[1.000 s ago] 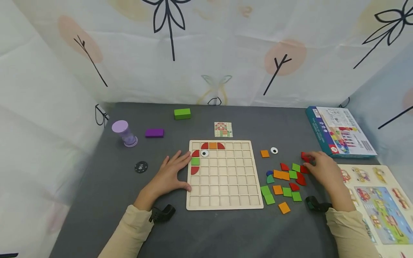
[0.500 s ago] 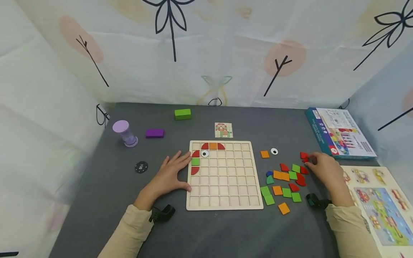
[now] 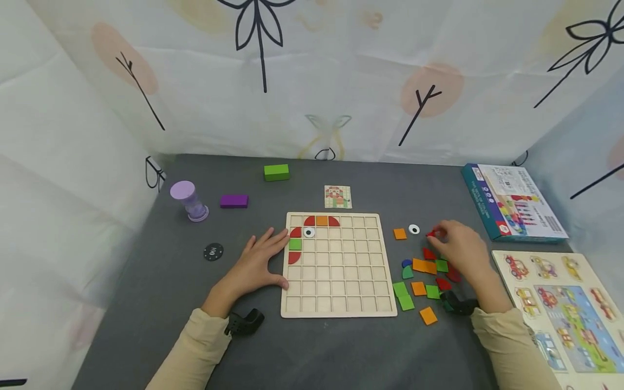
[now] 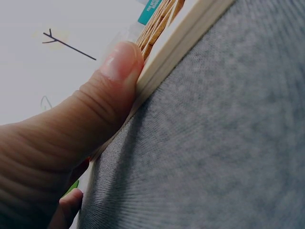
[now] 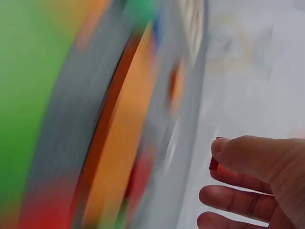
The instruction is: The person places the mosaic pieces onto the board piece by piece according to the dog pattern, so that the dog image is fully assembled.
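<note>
A wooden grid board [image 3: 341, 265] lies mid-table, with red, orange and green pieces and a round eye piece [image 3: 309, 232] in its upper left cells. My left hand [image 3: 258, 264] rests along the board's left edge, fingers spread and thumb touching the side; the left wrist view shows the thumb [image 4: 112, 81] against the rim. Above the loose pieces, my right hand [image 3: 460, 246] pinches a small red piece [image 5: 214, 161] between thumb and index finger. Its exact shape is mostly hidden. Beneath the hand lie red, green and orange pieces [image 3: 424, 266], partly covered by it.
A small pattern card [image 3: 338, 196] lies behind the board. On the left are a purple hourglass-shaped object [image 3: 189, 201], a purple block [image 3: 234, 201], a black disc [image 3: 213, 252] and a green block [image 3: 276, 173]. A box [image 3: 517, 203] and picture board [image 3: 560, 309] lie right.
My right hand has picked up a red piece from the far right of the pile and moved left with it. The left hand stays at the board's edge.
</note>
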`<state>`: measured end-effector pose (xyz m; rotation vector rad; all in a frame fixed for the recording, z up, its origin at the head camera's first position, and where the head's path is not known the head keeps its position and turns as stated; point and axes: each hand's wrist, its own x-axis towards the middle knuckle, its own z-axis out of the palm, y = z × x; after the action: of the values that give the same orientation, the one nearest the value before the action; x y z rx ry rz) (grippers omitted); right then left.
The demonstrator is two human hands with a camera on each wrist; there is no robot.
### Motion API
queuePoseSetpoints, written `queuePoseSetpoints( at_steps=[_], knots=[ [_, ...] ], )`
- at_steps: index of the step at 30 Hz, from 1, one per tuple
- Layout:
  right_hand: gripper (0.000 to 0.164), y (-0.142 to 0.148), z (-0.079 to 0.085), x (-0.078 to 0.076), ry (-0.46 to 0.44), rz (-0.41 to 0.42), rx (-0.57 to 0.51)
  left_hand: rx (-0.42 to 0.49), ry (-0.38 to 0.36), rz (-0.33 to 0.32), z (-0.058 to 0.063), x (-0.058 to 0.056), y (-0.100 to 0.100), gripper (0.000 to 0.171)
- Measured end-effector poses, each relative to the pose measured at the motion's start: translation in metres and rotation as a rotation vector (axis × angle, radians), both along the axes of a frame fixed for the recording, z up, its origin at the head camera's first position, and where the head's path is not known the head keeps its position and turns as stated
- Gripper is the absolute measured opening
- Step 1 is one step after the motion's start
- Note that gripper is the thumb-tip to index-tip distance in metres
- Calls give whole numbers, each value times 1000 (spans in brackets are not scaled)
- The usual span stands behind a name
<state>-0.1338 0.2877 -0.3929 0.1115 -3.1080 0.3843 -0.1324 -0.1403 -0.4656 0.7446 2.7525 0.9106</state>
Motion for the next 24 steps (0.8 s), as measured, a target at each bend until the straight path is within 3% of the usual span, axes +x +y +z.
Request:
queuePoseSetpoints(
  at_steps=[7,12,17,24],
  knots=[
    [17,-110,-2,-24,101,286,11,-17,12,-5,2,0,-1,106],
    [16,-166,-9,-37,112,444,55,-3,6,-10,4,1,0,106],
    [15,-190,-15,-45,85,473,111,-1,6,-2,5,2,0,106],
    [13,-196,-22,-50,74,472,131,-1,2,-1,6,2,0,106]
  ],
)
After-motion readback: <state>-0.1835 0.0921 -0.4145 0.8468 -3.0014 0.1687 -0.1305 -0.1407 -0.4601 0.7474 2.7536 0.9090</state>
